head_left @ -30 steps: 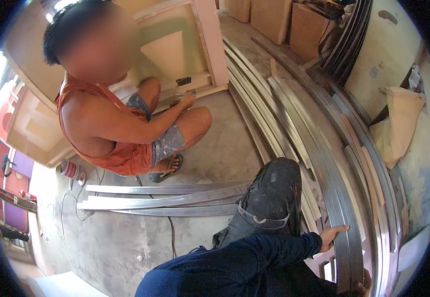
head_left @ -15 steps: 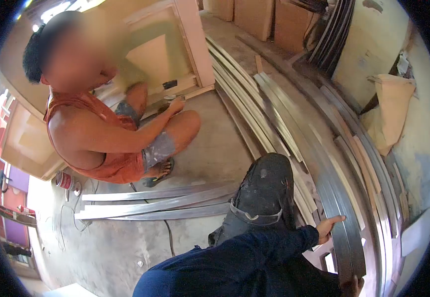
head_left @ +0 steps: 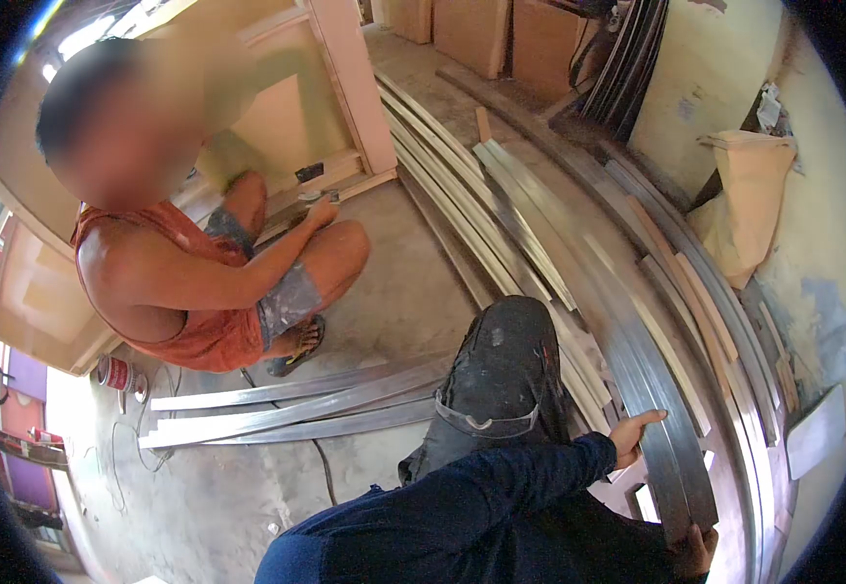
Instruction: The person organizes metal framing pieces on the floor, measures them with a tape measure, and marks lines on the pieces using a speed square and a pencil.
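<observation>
Long grey metal strips (head_left: 648,375) run past the right side of my bent knee. My left hand (head_left: 634,437) grips their near edge, thumb lying on top and the other fingers hidden beneath. At the strips' lower end my right hand (head_left: 695,553) is wrapped round the edge, partly cut off by shadow and my sleeve. Safety glasses (head_left: 486,424) rest on my dark trouser leg. Several shiny metal strips (head_left: 277,420) lie on the floor left of my knee.
A person (head_left: 180,263) in an orange top squats at the left beside a wooden cabinet (head_left: 357,88). Pale strips (head_left: 442,165) lie beyond my knee. At the right are a sack (head_left: 749,204) and wood pieces; a red-labelled can (head_left: 116,373) stands left.
The view has shifted, so the person and strips appear further left. Both my hands keep their hold on the metal strips. The person's hand remains near the cabinet base.
</observation>
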